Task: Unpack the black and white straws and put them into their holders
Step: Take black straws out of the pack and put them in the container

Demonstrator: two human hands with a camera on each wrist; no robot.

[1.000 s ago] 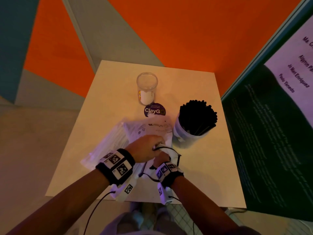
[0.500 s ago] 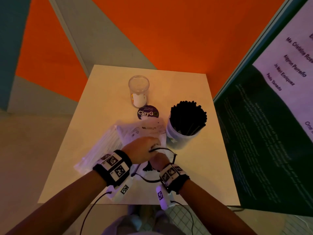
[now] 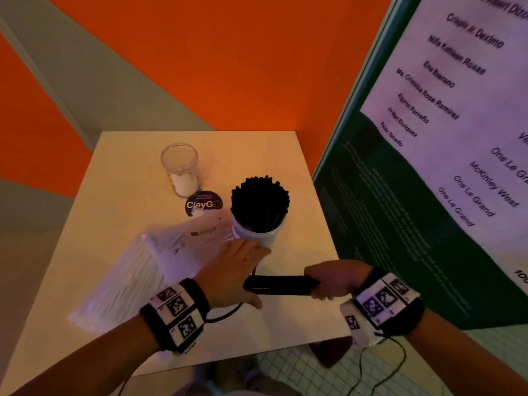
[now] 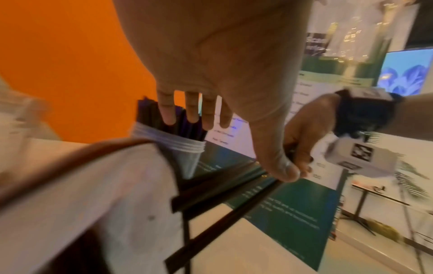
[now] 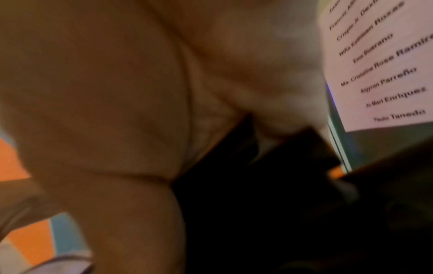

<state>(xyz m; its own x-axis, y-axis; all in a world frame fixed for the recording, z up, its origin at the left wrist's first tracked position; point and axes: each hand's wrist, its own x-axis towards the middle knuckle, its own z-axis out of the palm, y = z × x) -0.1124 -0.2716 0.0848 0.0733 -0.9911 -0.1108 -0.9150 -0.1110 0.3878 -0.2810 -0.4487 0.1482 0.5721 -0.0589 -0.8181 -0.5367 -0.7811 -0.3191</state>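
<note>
My right hand (image 3: pixel 328 281) grips a bundle of black straws (image 3: pixel 280 285) and holds it level above the table's near right part. In the right wrist view the bundle (image 5: pixel 246 185) is a dark blur under the palm. My left hand (image 3: pixel 245 267) lies flat over the bundle's left end and the emptied plastic wrapper (image 3: pixel 197 238), fingers straight. In the left wrist view its thumb touches the black straws (image 4: pixel 222 194). A white cup (image 3: pixel 257 235) packed with black straws stands just beyond. A sealed packet of white straws (image 3: pixel 114 284) lies at the left. A clear glass holder (image 3: pixel 179 167) stands at the back.
A round ClayGo sticker (image 3: pixel 203 204) sits on the white table (image 3: pixel 128 195) between the glass and the cup. A green and white printed board (image 3: pixel 428 195) stands close along the table's right edge. Orange wall panels rise behind. The near edge is by my wrists.
My right hand has drawn the black straw bundle out to the right, away from the wrapper. My left hand has flattened and stayed over the wrapper. The head camera has swung right.
</note>
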